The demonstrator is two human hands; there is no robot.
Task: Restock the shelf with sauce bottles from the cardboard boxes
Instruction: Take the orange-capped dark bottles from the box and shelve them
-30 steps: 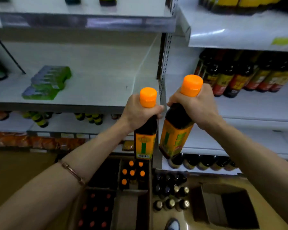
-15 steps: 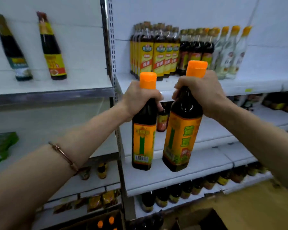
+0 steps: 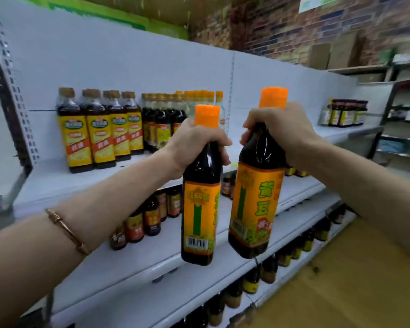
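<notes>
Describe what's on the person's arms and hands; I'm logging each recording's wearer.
Both forearms are bare, with no sleeves in view. The left wrist wears a thin rose-gold bangle. The left hand and right hand show no gloves, rings or watch.

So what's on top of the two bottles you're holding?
Each held bottle has an orange cap. The left hand and right hand cover the necks below.

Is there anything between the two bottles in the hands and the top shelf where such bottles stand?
Nothing visible blocks the way. The left hand and the right hand each grip a soy sauce bottle by the neck, in front of the top shelf. The shelved bottles stand further left, with bare board behind the held ones.
</notes>
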